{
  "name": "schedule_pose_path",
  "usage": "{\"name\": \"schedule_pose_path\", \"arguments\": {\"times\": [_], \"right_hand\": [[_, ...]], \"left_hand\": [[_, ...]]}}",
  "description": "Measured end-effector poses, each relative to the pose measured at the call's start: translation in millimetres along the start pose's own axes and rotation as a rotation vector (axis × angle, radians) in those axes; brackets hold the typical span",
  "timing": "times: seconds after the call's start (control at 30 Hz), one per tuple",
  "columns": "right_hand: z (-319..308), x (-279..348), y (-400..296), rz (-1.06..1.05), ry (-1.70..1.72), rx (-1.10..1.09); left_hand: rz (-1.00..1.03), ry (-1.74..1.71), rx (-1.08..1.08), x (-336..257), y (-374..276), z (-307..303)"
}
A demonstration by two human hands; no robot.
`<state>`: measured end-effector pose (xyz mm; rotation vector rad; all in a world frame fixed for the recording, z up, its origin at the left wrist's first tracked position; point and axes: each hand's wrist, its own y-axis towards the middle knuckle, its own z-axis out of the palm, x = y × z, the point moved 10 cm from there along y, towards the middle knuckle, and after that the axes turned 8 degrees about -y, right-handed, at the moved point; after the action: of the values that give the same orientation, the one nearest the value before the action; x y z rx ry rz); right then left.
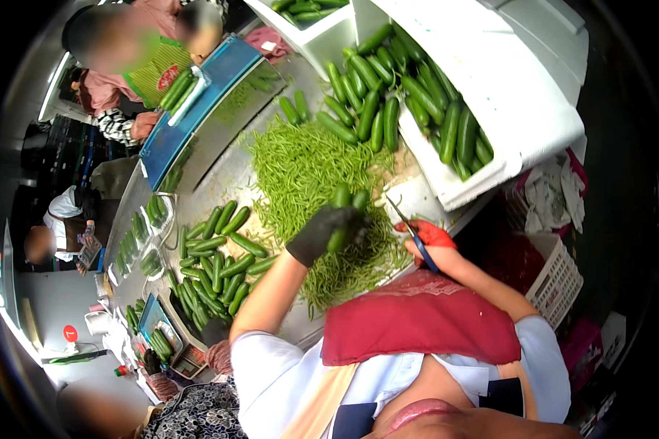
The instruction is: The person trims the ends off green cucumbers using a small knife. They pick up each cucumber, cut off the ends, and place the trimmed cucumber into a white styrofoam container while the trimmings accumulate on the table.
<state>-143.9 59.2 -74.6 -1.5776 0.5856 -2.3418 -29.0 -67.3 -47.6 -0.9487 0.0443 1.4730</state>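
Note:
My left hand point(329, 228), in a black glove, holds a few green cucumbers point(341, 195); their ends stick out past the fingers, and the glove hides their middles. Beneath it spreads a heap of thin green stem-like pieces point(307, 164) on the metal table point(219, 175). To the right, my right hand point(431, 235), in a red glove, grips scissors with blue handles point(425, 255). Their narrow blades point up and left, towards the heap, apart from the held cucumbers. Whether the blades are parted is hard to tell.
A white foam box point(450, 197) tipped towards the heap spills cucumbers point(368, 115). More cucumbers point(219, 269) lie at left, near wrapped packs point(156, 211). A blue-topped raised shelf point(197, 110) separates me from a person in a green apron point(154, 82). Another person point(192, 406) works at my left.

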Motion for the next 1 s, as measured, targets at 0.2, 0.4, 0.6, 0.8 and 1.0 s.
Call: {"name": "schedule_pose_path", "arguments": {"times": [0.2, 0.4, 0.6, 0.8, 1.0], "right_hand": [[3.7, 8.7, -8.4, -0.011, -0.108, -0.024], [-0.9, -0.3, -9.1, -0.020, -0.049, -0.012], [-1.8, -16.0, -0.1, 0.049, -0.109, 0.024], [2.4, -16.2, 7.8, 0.059, -0.116, 0.026], [-3.2, -8.9, 3.9, 0.056, -0.113, -0.014]], "left_hand": [[0.579, 0.200, 0.338, -267.9, 31.2, 41.3], [0.639, -0.626, 0.562, -300.6, -37.4, 21.4], [1.057, -0.565, 0.302, -146.6, -172.4, -124.9], [1.192, -0.976, 0.090, -70.1, -172.4, -157.8], [0.802, 0.653, -0.453, -165.4, -4.5, -44.4]]}}
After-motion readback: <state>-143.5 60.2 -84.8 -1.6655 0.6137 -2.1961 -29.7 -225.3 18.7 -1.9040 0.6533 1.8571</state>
